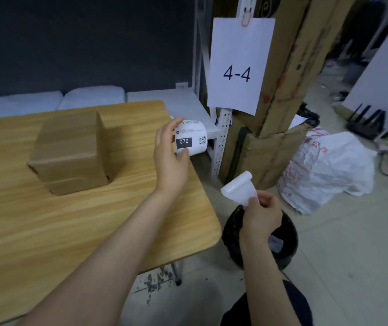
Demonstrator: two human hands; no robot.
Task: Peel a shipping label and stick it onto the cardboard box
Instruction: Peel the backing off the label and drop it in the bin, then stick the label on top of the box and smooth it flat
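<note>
peeling's done: left hand (169, 158) pinches the label (191, 140), right hand (260, 214) pinches the backing (239, 185) over the bin (287, 243), cardboard box (70, 149) still bare

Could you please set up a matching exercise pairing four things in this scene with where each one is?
Things:
1. label
2. backing
3. box
4. bin

Places:
A. on the table
B. on the floor
C. in the left hand
D. in the right hand

Pairs: 1-C, 2-D, 3-A, 4-B.
</note>
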